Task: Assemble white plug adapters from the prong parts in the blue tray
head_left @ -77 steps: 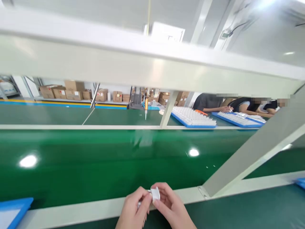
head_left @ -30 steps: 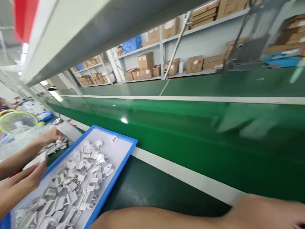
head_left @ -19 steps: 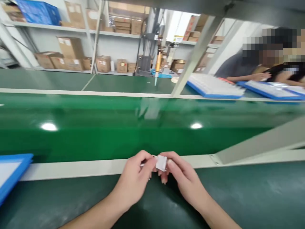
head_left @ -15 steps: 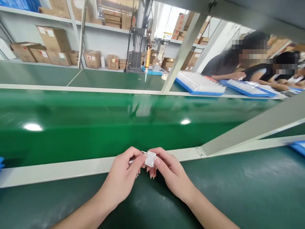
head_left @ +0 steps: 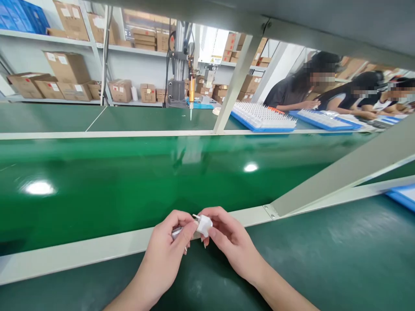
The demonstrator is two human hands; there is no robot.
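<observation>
Both hands meet over the near edge of the green worktop, around a small white plastic plug piece (head_left: 204, 225). A thin metal pin (head_left: 196, 216) sticks out at its upper left. My right hand (head_left: 228, 235) pinches the white piece between thumb and fingers from the right. My left hand (head_left: 170, 248) is closed at its left side, thumb against the fingers. Shiny metal bits (head_left: 177, 233), probably more pins, show between the left fingers; their number and exact shape are hidden.
Beyond the pale rail (head_left: 97, 248) runs a glossy green belt (head_left: 129, 190). A slanted metal post (head_left: 337, 172) stands at right, near a blue tray (head_left: 402, 198). Across are a dispensing machine (head_left: 192, 95), a tray of white pinned parts (head_left: 262, 117), several co-workers (head_left: 288, 93) and shelved boxes (head_left: 66, 67).
The camera view has shifted, so the far bench sits lower and farther left. The white piece is turned slightly between my fingers; both hands keep their grip.
</observation>
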